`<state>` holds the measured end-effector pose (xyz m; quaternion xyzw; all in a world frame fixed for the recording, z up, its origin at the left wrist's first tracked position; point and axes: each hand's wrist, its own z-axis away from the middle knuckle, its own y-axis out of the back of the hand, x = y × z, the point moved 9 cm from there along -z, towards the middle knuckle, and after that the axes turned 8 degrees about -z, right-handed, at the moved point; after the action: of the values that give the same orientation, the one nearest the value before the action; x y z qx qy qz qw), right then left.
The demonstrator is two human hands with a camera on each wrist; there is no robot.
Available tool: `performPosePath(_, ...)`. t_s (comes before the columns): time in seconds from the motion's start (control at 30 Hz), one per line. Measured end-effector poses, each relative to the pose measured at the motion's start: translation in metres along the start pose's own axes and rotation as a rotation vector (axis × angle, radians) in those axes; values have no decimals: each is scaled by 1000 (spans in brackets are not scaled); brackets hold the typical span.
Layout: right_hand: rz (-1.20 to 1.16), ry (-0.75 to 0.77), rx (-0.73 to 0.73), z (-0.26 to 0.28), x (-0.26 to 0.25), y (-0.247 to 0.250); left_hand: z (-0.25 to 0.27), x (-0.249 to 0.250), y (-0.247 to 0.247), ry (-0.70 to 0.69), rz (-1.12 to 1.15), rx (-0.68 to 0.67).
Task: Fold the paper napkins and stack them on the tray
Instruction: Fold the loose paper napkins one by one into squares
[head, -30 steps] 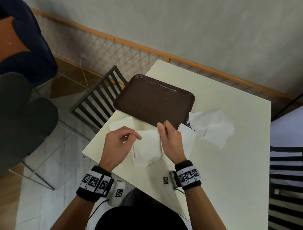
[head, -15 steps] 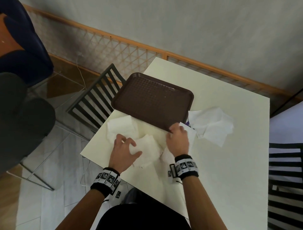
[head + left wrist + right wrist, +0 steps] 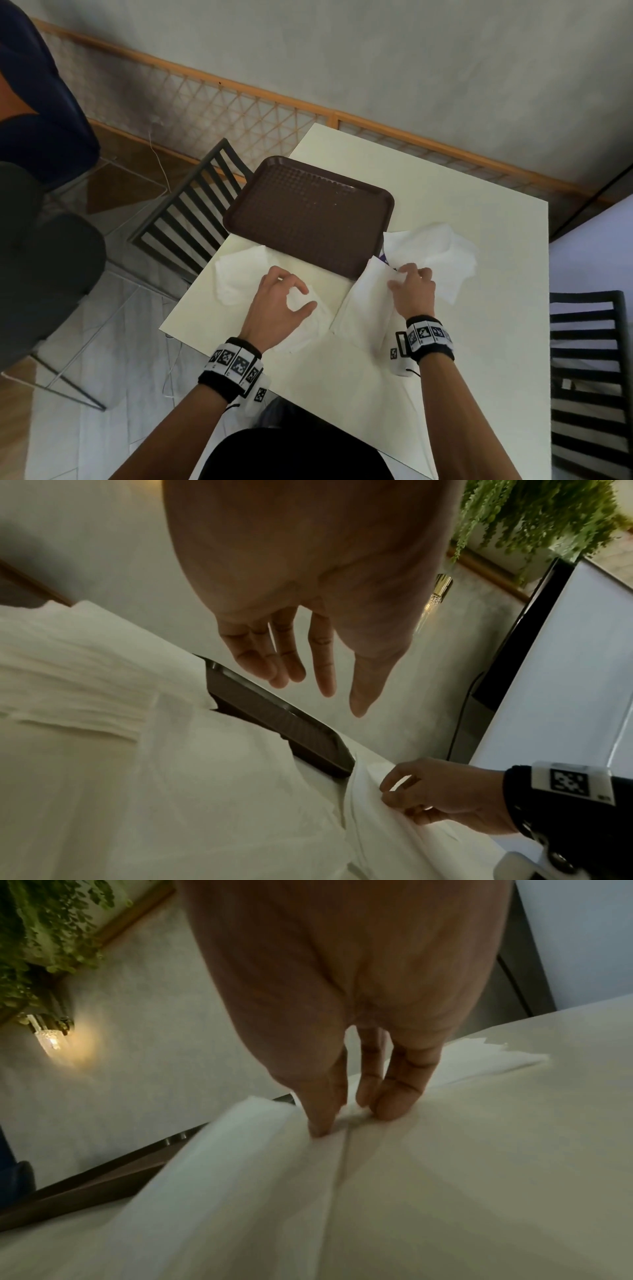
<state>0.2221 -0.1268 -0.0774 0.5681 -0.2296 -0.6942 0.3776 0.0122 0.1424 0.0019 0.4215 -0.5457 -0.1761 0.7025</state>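
Napkins of white paper lie on a cream surface (image 3: 445, 342) below a brown plastic tray (image 3: 308, 222) at frame centre. The tray holds no napkin, so by my reading stacking has not begun.

Head view: the right hand (image 3: 412, 291), right of centre, pinches the upper edge of a half-opened napkin (image 3: 363, 308) beside the tray's lower right corner, probably to draw that edge over for a fold. The left hand (image 3: 277, 308), left of centre, hovers with loosely curved fingers over a crumpled napkin (image 3: 308, 322), gripping nothing. Another napkin (image 3: 236, 274) lies at the hand's upper left, against the tray's near edge. A loose heap of napkins (image 3: 442, 253) sits to the right of the tray, likely the waiting supply. Dark slatted chairs (image 3: 191, 216) stand at the left and right edges.

Left wrist view: the left hand's fingers (image 3: 291, 656) hang straight and spread above the paper, empty. At lower right, the right hand pinches a raised ridge of napkin just beside the tray's corner.

Right wrist view: thumb and fingers (image 3: 397, 1093) press together on a lifted napkin crease at centre, holding it off the surface.
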Motion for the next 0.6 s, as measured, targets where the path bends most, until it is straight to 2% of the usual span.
performPosePath(0.1, 51, -5, -32, -7, 1, 2, -2, 12, -5, -18, 14, -33)
performPosePath(0.27, -1, -24, 10, -5, 5, 6, -6, 23, -18, -72, 28, -70)
performPosePath(0.43, 205, 11, -144, -16, 5, -8, -10, 36, -50, -115, -3, -196)
performPosePath(0.6, 131, 111, -149, 6, -10, -7, -24, 48, -81, -74, 9, -234)
